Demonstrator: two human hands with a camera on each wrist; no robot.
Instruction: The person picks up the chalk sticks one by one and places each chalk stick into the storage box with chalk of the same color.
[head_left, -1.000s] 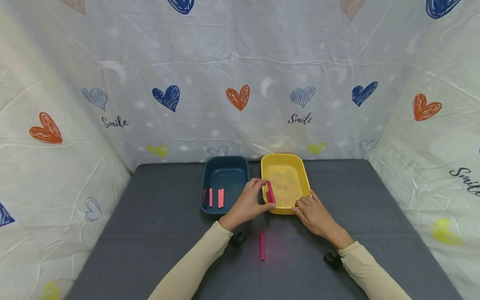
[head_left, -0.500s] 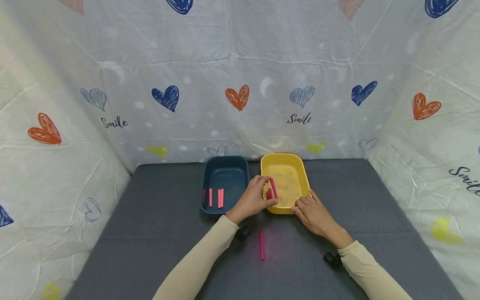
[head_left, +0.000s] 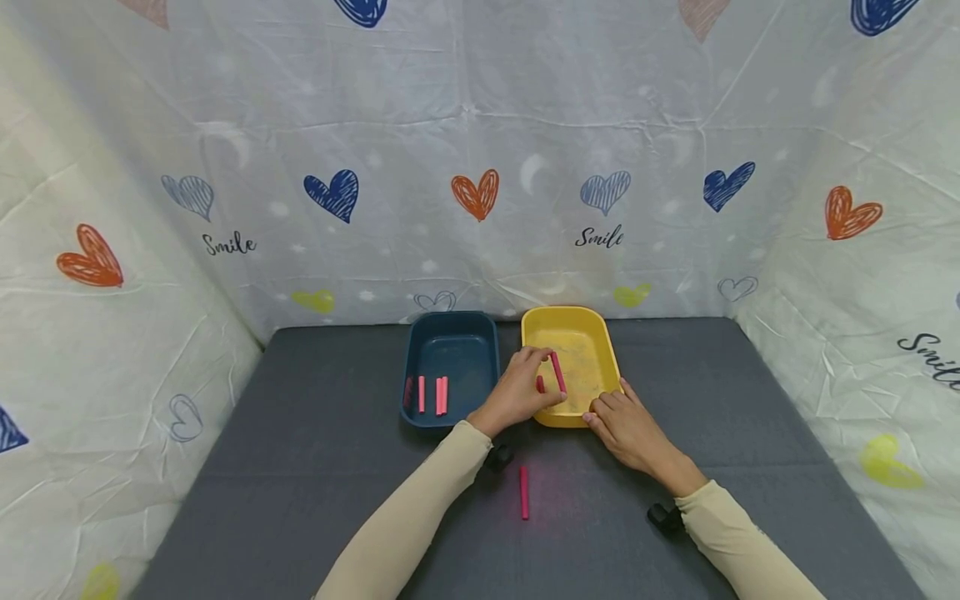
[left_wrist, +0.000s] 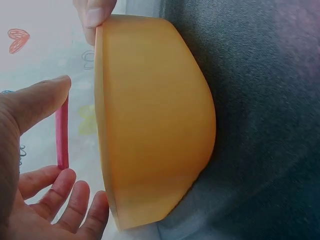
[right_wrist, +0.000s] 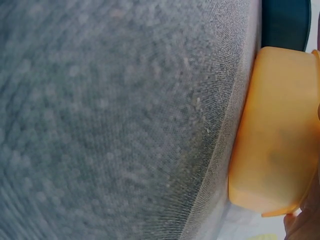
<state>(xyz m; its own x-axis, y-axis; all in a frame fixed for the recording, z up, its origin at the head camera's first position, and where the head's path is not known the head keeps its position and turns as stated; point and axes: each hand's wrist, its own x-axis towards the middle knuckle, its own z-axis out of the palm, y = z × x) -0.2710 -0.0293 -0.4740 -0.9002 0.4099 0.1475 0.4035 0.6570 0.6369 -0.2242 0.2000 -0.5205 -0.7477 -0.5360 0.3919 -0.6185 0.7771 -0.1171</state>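
Note:
My left hand (head_left: pixel 517 392) pinches a slim magenta chalk-like stick (head_left: pixel 558 372) by its two ends, over the yellow tray (head_left: pixel 577 358). In the left wrist view the same stick (left_wrist: pixel 62 135) stretches from thumb to fingers, beside the tray's rim. Another dark pink stick (head_left: pixel 540 383) shows in the tray, partly behind the left hand. At the tray's front right corner my right hand (head_left: pixel 630 429) grips the rim, fingers on top and thumb at the front. Only a bit of that hand (right_wrist: pixel 302 225) enters the right wrist view.
A dark blue tray (head_left: pixel 453 354) stands left of the yellow one, holding several pink sticks (head_left: pixel 442 396) near its front. One magenta stick (head_left: pixel 524 493) lies on the grey cloth in front. A printed white curtain (head_left: pixel 405 167) closes off the back and sides.
The left hand has shifted a little to the right over the yellow tray, carrying the stick away from the left wall. The right hand has stayed on the rim.

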